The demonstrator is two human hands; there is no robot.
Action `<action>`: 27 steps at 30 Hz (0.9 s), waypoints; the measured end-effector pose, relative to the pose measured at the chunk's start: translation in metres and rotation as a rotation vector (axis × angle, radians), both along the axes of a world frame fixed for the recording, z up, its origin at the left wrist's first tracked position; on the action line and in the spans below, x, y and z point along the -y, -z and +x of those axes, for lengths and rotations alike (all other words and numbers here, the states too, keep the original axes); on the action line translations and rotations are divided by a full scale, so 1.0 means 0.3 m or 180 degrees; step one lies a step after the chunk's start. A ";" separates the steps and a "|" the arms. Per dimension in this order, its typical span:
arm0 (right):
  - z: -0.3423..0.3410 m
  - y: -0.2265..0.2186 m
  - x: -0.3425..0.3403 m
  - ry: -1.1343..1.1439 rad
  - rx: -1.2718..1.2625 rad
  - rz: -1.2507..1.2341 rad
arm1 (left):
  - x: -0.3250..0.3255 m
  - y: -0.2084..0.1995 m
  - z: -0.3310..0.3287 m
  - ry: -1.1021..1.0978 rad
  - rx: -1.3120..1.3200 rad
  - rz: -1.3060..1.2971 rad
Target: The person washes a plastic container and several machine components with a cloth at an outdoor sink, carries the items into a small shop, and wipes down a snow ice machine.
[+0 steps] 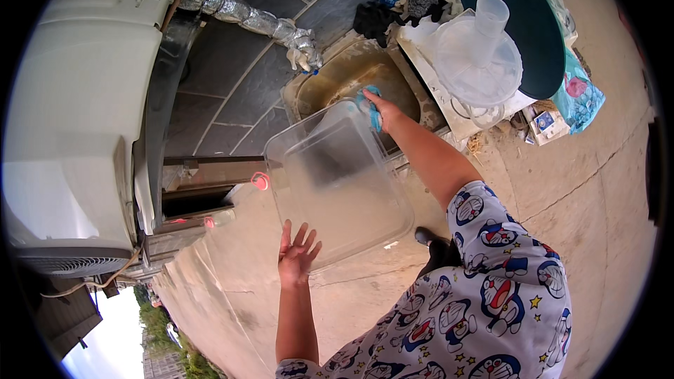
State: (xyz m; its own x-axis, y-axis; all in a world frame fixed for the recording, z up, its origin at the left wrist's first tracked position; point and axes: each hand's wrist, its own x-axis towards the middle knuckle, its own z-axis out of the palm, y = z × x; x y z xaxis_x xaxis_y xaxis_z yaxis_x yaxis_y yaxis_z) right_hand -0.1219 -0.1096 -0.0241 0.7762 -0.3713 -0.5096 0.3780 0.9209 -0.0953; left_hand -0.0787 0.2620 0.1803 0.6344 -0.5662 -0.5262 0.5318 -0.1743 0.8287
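Pressing a blue cloth against the far rim of a clear, rigid plastic tub, the right hand is curling closed around it at one o'clock. At seven o'clock the left hand is spreading wide open, fingers propping the tub's near edge. Beyond, at twelve o'clock, a stained stone sink is sitting with murky brown residue.

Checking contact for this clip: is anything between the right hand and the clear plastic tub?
Yes: a blue cloth lies under the right hand, pressed against the far rim of the tub. The left hand touches the near rim bare.
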 end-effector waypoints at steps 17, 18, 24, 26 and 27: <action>0.056 0.059 0.078 0.0167 0.0264 -0.0384 | 0.012 -0.020 0.018 -0.0126 -0.0095 0.0004; 0.049 0.053 0.082 0.0104 0.0400 -0.0452 | 0.005 -0.009 0.012 -0.0159 -0.0145 0.0003; 0.004 0.003 0.064 0.0532 -0.0314 -0.0981 | -0.027 0.036 -0.002 -0.0384 -0.0592 -0.0128; -0.017 0.012 0.080 0.0426 -0.0171 -0.0887 | -0.014 0.032 0.002 -0.0378 -0.0598 -0.0080; -0.027 0.017 0.085 0.0369 -0.0101 -0.0841 | -0.007 0.026 0.007 -0.0376 -0.0597 -0.0049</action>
